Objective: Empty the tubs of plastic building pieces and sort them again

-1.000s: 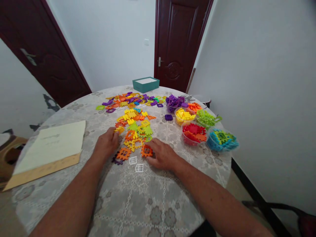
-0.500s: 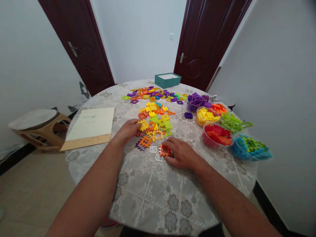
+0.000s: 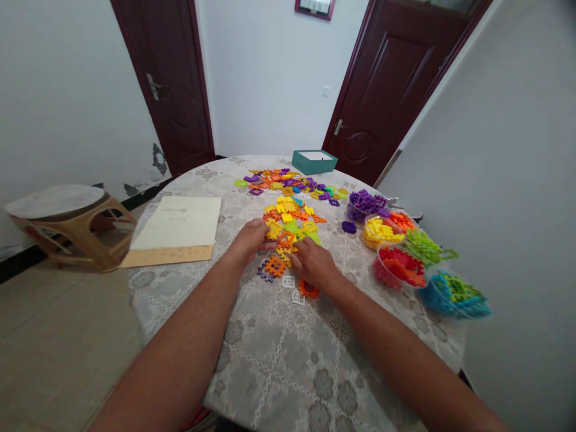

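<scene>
My left hand [image 3: 250, 241] is at the left edge of a loose pile of plastic interlocking building pieces, with its fingertips closed on the edge of a yellow building piece [image 3: 273, 230]. My right hand [image 3: 316, 261] reaches over the pile from the right. Its fingers are bent together at the yellow and orange pieces [image 3: 285, 240], and whatever is between them is hidden. Just below the right hand lies an orange window-frame piece [image 3: 308, 290]. Beside it are two white window inserts [image 3: 288, 282]. An orange square piece [image 3: 275, 266] overlaps a dark purple one [image 3: 264, 271].
To the right stand tubs of sorted pieces: purple [image 3: 363, 207], yellow [image 3: 382, 231], red [image 3: 398, 267], green [image 3: 425, 246] and blue [image 3: 454, 297]. A mixed heap [image 3: 274, 180] and a green box [image 3: 314, 162] lie farther back. Paper sheets [image 3: 180, 222] rest at the left.
My right hand has let go of the orange window-frame piece and moved up and left into the pile. My left hand came to the yellow piece and stays there. The camera view has turned left.
</scene>
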Tool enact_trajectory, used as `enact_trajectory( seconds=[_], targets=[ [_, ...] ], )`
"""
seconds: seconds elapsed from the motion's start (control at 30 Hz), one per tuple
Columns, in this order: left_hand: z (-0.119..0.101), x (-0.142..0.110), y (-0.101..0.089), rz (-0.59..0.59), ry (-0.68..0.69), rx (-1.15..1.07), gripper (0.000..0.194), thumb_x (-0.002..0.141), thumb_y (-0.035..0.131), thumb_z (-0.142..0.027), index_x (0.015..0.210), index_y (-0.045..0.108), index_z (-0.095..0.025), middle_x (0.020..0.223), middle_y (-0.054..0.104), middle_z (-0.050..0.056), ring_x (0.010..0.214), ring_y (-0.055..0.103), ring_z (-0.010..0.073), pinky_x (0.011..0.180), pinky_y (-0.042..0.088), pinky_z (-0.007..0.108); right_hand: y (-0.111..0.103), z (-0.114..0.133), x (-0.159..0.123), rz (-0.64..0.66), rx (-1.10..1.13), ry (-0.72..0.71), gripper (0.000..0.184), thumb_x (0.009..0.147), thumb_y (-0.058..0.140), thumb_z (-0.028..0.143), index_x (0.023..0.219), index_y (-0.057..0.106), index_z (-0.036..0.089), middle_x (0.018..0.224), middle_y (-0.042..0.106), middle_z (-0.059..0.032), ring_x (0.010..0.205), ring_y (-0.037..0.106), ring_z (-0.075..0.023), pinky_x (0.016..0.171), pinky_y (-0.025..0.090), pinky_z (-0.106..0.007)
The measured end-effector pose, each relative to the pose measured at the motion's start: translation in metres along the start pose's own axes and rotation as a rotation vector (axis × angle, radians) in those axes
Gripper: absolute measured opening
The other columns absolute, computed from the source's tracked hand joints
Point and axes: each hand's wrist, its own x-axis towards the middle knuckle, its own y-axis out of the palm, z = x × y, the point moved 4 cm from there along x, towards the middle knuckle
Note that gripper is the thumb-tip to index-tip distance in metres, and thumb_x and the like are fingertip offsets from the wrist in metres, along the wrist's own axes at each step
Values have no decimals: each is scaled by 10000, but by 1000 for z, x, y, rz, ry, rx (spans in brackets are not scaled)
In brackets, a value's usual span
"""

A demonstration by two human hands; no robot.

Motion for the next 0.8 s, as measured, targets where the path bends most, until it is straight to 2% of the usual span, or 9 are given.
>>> enact_trajectory(
  seconds=[0.1,0.27,0.37,0.43,0.63,0.7,0.8],
  targets=[
    [2,2,0,1,-17,-58,203,707,653,-126,888,577,-181,866,696,65,751,759,225,628,647,329,11,8,9,9,-34,62,284,997,630,449,1168,683,229,1154,668,-131,1008,684,-261,846,551,-364],
    [6,6,0,23,-33,-145,276,689,644,-97,950,599,-173,907,718,78,739,773,226,611,641,313,19,6,6,-48,99,53,250,948,675,349,1162,668,220,1161,675,-119,1036,663,-250,877,528,-357],
    [7,6,2,53,-42,-179,302,685,668,-89,969,615,-178,881,718,70,769,780,235,618,643,305,17,-3,3,-95,321,52,152,918,662,273,1054,684,208,1041,699,-70,959,653,-217,865,507,-339],
    [7,5,4,79,-56,-194,308,690,672,-80,977,620,-177,878,725,75,786,782,237,635,648,306,14,-11,2,-154,515,103,110,918,643,294,971,684,207,912,691,-29,844,633,-192,794,495,-315],
    [8,0,13,164,-84,-220,276,736,632,-67,998,655,-151,1035,767,141,831,778,223,725,668,329,13,-32,2,-315,1229,380,307,851,709,493,966,622,222,681,586,57,568,519,-137,507,379,-243],
    [8,-2,17,200,-86,-239,285,732,621,-57,1000,672,-140,1057,771,147,860,778,222,762,670,329,16,-34,3,-336,1335,419,339,823,732,504,975,612,226,645,567,71,532,494,-128,474,352,-231],
    [9,-7,24,263,-104,-248,351,701,617,-32,1027,706,-127,1077,773,139,877,768,197,742,656,270,19,-34,5,-340,1340,417,351,803,748,504,966,627,218,661,596,61,537,504,-125,475,367,-232]
  ],
)
